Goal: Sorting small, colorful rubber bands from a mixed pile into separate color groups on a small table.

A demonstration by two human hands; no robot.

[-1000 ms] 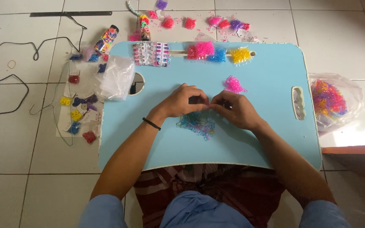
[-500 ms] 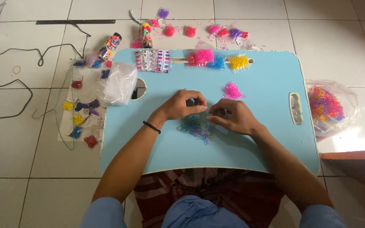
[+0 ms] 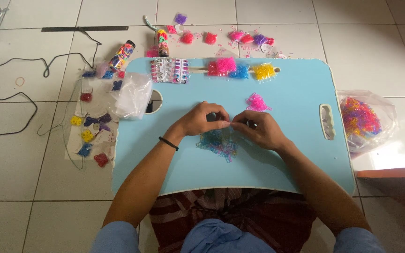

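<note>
A: Right now both hands meet at the middle of the light blue counter (image 3: 296, 154). Left hand (image 3: 202, 119) and right hand (image 3: 258, 130) are pinched narrow, fingertips touching between them. Whatever they pinch is too small to make out; likely a single loom band.

B: And the stock they draw from?

A: A loose heap of blue and mixed bands (image 3: 219, 142) lies directly under and just toward the body from the hands, touching the counter. A small pink pile (image 3: 258, 102) sits just beyond the right hand.

B: How far along, by your reading?

A: Early or mid-way, I'd judge. No finished chain or bracelet shows at the hands. The heap below them looks mostly unworked, so much is left.

B: Anything further out?

A: Far beyond the hands, along the counter's far edge: pink, blue and yellow bunches (image 3: 240, 70) and a printed card of charms (image 3: 169, 70). Out past the left hand, a crumpled clear plastic bag (image 3: 132, 93) overhangs the counter edge. On the floor beyond it, small sorted clusters on a sheet (image 3: 90, 136) and a black cord (image 3: 10, 98). Well off past the right hand, a clear bag of multicoloured bands (image 3: 362, 117) rests on the floor.

B: Black band on the left wrist?

A: Yes, a wristband (image 3: 168, 143).
</note>
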